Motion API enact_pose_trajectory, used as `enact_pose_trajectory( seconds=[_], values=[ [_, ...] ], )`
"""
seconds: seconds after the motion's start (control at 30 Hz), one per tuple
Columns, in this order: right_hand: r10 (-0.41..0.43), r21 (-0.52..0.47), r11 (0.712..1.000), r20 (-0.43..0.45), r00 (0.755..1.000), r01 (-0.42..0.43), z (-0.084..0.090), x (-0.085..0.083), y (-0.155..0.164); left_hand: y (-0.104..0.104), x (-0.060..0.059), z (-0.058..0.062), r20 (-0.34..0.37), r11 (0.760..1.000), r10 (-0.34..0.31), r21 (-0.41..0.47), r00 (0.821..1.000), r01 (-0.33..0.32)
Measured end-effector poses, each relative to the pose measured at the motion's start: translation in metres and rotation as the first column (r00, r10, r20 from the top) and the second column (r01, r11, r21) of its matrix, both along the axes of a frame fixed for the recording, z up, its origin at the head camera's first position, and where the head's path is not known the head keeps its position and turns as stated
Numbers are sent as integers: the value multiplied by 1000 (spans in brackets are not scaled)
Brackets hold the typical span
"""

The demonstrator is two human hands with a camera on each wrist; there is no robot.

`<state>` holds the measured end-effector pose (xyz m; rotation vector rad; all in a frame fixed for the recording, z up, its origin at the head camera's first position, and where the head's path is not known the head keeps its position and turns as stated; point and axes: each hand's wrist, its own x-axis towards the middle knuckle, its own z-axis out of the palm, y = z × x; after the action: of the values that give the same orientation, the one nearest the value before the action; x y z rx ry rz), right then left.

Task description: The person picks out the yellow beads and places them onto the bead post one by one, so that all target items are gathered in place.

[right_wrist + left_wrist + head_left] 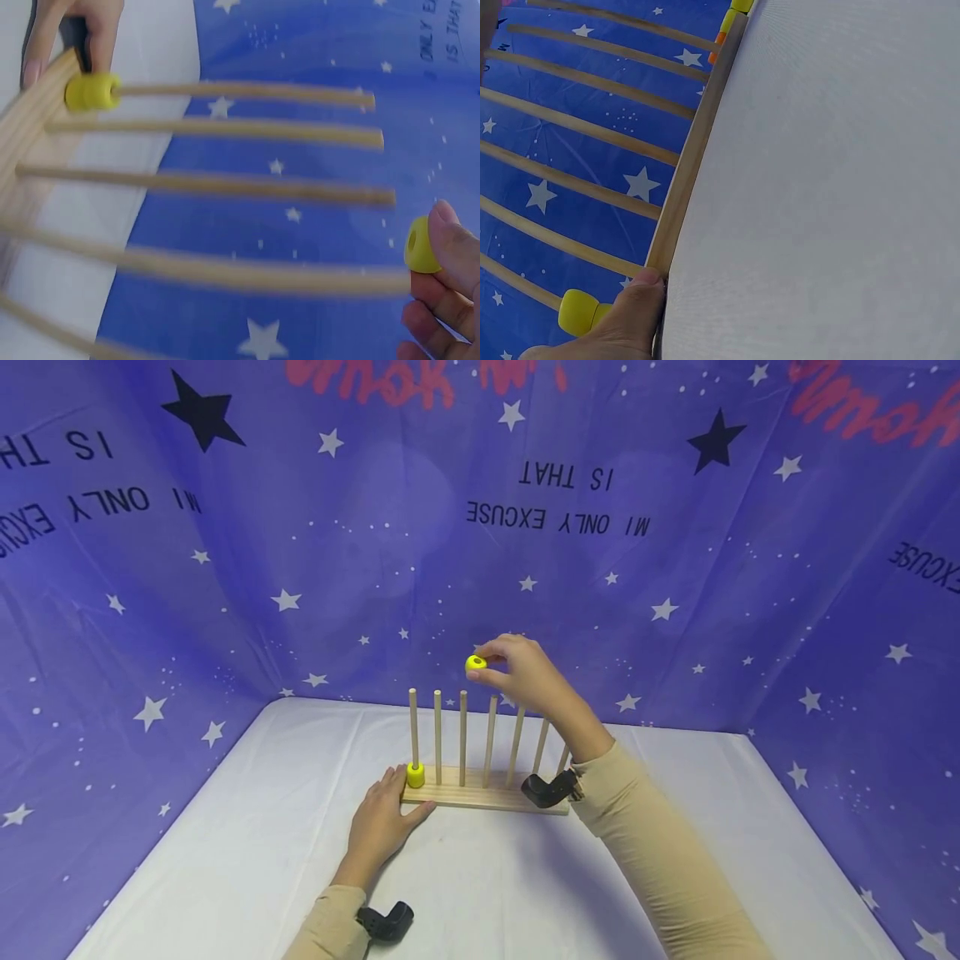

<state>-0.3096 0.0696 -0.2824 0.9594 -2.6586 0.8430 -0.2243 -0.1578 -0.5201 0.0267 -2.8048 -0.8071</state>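
Note:
A wooden peg rack [480, 797] with a row of several upright pegs stands on the white cloth. Two yellow beads [577, 312] are stacked at the foot of its leftmost peg. My left hand [381, 827] holds the left end of the base, thumb along the front edge and fingers at the far side. Above the pegs, my right hand [525, 672] pinches another yellow bead [476, 665] between thumb and fingers. The hole of that bead [421, 246] shows in the right wrist view, and the bead is apart from the peg tips.
Yellow and orange beads [727, 28] lie beyond the far end of the base in the left wrist view; the right arm hides that area from the head view. A blue star-patterned cloth [420, 568] walls the table's back and sides.

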Motion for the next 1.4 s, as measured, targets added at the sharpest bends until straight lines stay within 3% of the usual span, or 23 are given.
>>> enact_pose_trajectory(
  seconds=[0.33,0.5,1.4],
  values=[
    [63,71,996,-53,997,-59,0,15,-53,0,-1,1,-42,1000,-1,-3,999,1],
    [77,108,992,-46,996,-72,-4,18,-66,-2,-1,0,-31,1000,-6,1,999,6],
    [65,169,984,4,998,-64,-18,17,-73,-2,-1,2,-6,1000,-7,0,1000,7]
  ],
)
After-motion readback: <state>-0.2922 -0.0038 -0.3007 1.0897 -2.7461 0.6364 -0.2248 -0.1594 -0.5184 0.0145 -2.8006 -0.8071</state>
